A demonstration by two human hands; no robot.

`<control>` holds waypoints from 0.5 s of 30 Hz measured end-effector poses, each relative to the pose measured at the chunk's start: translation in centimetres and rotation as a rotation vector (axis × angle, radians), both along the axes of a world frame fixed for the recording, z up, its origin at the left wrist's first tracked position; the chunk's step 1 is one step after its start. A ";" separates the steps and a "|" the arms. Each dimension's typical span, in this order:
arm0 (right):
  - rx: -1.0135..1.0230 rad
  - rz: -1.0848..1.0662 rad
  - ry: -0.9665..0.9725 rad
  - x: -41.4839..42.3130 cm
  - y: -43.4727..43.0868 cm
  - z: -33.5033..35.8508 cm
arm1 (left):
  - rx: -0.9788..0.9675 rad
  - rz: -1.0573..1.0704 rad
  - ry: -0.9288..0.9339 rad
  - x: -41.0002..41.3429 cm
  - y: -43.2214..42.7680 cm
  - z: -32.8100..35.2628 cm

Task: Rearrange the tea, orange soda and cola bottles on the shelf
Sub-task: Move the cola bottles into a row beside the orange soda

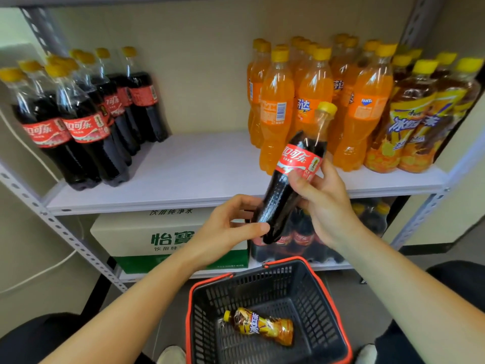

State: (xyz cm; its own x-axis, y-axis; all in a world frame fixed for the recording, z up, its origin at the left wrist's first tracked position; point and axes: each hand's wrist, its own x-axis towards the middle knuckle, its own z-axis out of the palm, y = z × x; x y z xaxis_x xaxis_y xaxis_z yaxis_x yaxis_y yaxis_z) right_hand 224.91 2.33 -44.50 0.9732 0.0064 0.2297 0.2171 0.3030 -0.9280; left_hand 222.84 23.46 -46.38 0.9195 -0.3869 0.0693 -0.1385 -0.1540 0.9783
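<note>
**Cola bottle (291,179) held before the shelf (196,166)**

It tilts in the air in front of the orange soda bottles (309,101), off the shelf board. The right hand (325,203) wraps its grip round the label. The left hand (231,227) curls its grip round the base. A tea bottle (259,325) lies in the basket (329,298).

Both bare forearms reach forward from the near edge, converging. The right hand (325,203) grips a dark, red-labelled plastic cola bottle (280,195) at mid-body. The left hand (225,227) curls round its lower end.
</note>
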 end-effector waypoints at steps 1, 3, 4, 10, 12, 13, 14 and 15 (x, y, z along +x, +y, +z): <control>-0.039 0.004 -0.034 0.0 0.4 0.1 | 0.011 0.041 -0.015 0.2 -0.2 -0.1; -0.111 -0.001 -0.105 0.1 1.1 0.5 | 0.021 0.090 -0.039 0.8 -0.4 -0.1; -0.140 0.000 -0.131 0.2 1.5 0.7 | 0.041 0.097 -0.058 1.0 -0.5 0.0; -0.314 0.117 -0.200 1.7 2.3 1.8 | 0.098 0.111 -0.142 2.6 0.4 0.9; -0.379 0.222 -0.209 2.6 1.7 2.1 | 0.047 0.140 -0.130 3.0 1.2 1.0; -0.425 0.236 -0.217 3.0 1.4 2.0 | 0.024 0.154 -0.124 3.1 1.6 1.1; -0.479 0.212 -0.221 3.4 1.0 1.7 | 0.007 0.169 -0.120 3.2 1.9 1.2; -0.554 0.157 -0.220 3.8 0.6 1.2 | -0.004 0.187 -0.121 3.4 2.2 1.4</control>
State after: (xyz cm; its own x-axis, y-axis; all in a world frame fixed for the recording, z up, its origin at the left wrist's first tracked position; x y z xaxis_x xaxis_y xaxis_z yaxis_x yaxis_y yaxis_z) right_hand 228.68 2.97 -43.28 0.8813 0.3217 0.3462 0.4129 -0.1678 -0.8952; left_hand 226.20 25.63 -44.97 0.9601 -0.2098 0.1848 -0.2245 -0.1847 0.9568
